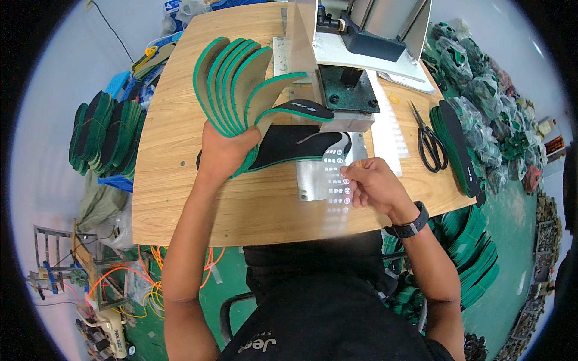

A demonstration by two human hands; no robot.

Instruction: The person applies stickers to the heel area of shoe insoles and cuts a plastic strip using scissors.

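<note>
My left hand (pixel 224 151) grips a fanned bundle of green-edged shoe insoles (pixel 241 81), held upright over the wooden table (pixel 168 180). One black insole (pixel 295 141) lies flat under the bundle, its toe end on the press's metal plate (pixel 313 180). My right hand (pixel 373 183) pinches a clear strip of small round stickers (pixel 337 183) just right of that insole. A dark watch sits on that wrist.
A press machine (pixel 349 66) stands at the back of the table. Black scissors (pixel 428 141) and a stack of black insoles (pixel 454 144) lie at the right. More insole stacks (pixel 105 132) sit left of the table; bagged insoles pile up at the right.
</note>
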